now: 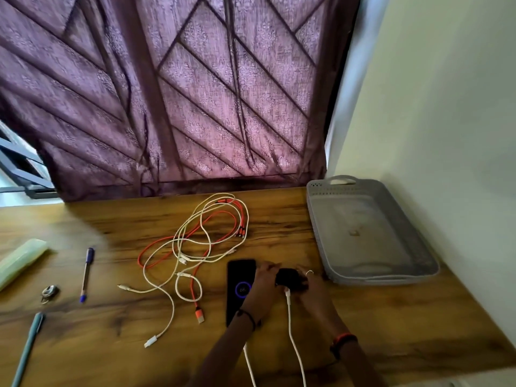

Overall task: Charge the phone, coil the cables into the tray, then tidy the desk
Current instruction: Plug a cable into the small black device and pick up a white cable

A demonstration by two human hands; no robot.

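White cable (291, 331) enters black charger (289, 277) gripped by left hand (264, 280), right hand (310, 289); cable tangle (201, 241) left, tray (371, 247) right.

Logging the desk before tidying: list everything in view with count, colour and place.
phone: 1, black, lit screen, mid-desk
black block: 1, black, right of phone, in both grips
white cable: 1, white, plugged into block, runs to near edge
loose cables: count unclear, white and orange, tangled behind and left of phone
tray: 1, grey, desk's right end
blue pen: 1, blue, left side
teal pen: 1, teal, near-left corner
case: 1, pale green, far left
metal piece: 1, silver, left of blue pen
desk: 1, brown wood
curtain: 1, purple, behind desk
left grip: 1, bare hand, holds block
right grip: 1, bare hand with ring, holds block
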